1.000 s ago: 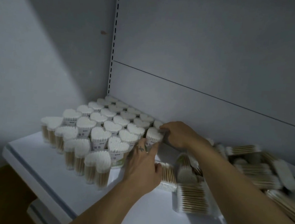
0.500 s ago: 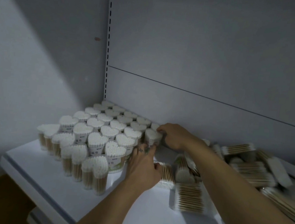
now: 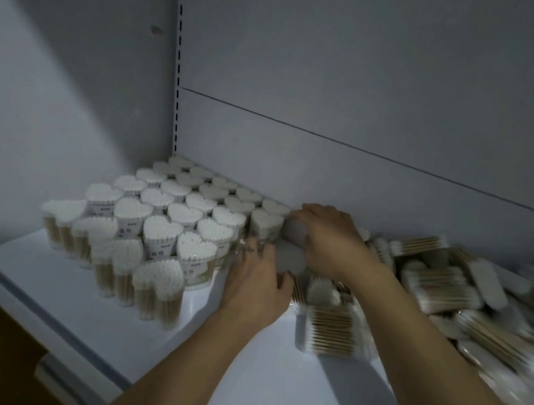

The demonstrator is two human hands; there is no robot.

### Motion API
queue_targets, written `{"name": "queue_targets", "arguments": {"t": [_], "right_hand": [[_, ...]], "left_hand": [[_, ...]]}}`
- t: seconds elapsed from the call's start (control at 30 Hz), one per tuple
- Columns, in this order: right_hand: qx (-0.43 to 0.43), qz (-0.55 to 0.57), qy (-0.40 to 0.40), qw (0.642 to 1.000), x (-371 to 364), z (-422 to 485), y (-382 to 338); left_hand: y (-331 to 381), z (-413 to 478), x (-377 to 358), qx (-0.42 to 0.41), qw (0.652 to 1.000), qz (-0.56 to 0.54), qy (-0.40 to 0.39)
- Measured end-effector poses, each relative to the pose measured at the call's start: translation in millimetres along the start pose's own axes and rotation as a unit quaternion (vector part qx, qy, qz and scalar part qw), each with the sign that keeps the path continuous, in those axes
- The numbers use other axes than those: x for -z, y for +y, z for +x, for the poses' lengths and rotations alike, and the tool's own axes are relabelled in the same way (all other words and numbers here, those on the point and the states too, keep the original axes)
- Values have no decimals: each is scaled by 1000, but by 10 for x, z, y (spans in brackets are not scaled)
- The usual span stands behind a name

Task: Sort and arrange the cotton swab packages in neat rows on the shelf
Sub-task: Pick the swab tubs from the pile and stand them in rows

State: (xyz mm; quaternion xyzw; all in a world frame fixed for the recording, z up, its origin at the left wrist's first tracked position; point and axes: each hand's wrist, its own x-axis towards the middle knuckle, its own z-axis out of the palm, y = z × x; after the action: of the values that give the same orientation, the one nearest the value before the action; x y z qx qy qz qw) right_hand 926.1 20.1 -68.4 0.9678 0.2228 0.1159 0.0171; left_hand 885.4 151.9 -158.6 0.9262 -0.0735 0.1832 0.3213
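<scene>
Upright packs (image 3: 160, 225) stand in a block at centre left of the shelf (image 3: 57, 297): roughly thirty, the far ones too dim for an exact count. A loose pile (image 3: 439, 282) lies on its side at right: over a dozen, blurred. Hands: two. Right hand (image 3: 330, 240) curls over an end pack (image 3: 291, 228) by the back wall, apparently gripping it. Left hand (image 3: 255, 285), fingers fairly straight, presses the block's right edge. Risk: a hard shove could topple neighbours in a chain, since the packs are tall and close-set; the right forearm might also drag the pile.
</scene>
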Motion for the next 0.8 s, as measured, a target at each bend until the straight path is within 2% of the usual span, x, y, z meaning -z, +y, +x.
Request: {"name": "queue_targets", "arguments": {"t": [0.07,0.2,0.3,0.37,0.47,0.6,0.8], "right_hand": [[-27,-22,6,999,66,-166,-12],[-100,12,56,993,172,-564,-76],[-149,-13,54,987,140,-770,-169],[-182,-24,54,982,50,-876,-245],[-202,-8,95,975,-72,-1005,-339],[-174,3,131,976,-165,-1103,-377],[-167,28,65,983,-231,-1200,-324]], "left_hand": [[63,-49,9,-49,999,24,2],[118,-36,-68,-145,985,64,-69],[162,74,-147,-167,974,102,-115],[174,98,-164,-147,973,123,-127],[167,37,-167,-107,976,111,-155],[110,-69,-109,-89,987,63,-118],[-47,-234,8,23,985,-120,-125]]}}
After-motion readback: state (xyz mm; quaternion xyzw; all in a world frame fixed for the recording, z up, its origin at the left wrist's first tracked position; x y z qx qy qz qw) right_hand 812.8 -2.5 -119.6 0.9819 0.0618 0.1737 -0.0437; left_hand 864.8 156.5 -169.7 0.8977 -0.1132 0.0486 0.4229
